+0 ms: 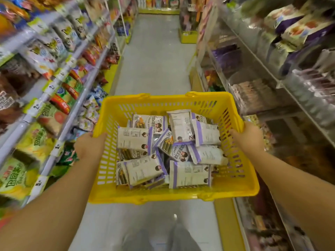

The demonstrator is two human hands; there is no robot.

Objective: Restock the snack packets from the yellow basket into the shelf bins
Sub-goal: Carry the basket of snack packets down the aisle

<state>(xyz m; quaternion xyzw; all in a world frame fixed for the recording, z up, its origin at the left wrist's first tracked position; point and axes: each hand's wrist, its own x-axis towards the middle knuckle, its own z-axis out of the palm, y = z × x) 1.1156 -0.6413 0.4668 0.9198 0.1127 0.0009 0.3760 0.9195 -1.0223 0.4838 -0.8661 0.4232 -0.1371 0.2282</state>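
A yellow plastic basket [163, 103] is held up in front of me, above the aisle floor. My left hand [89, 146] grips its left rim and my right hand [247, 137] grips its right rim. Inside lie several white-and-purple snack packets [181, 127], piled loosely in different directions. Clear shelf bins [253, 95] with packaged goods run along the right side, blurred.
Shelves of bagged snacks [54, 109] with price tags line the left side. The pale tiled aisle floor [155, 57] stretches ahead to a yellow-based display stand [188, 36] at the far end. My legs show below the basket.
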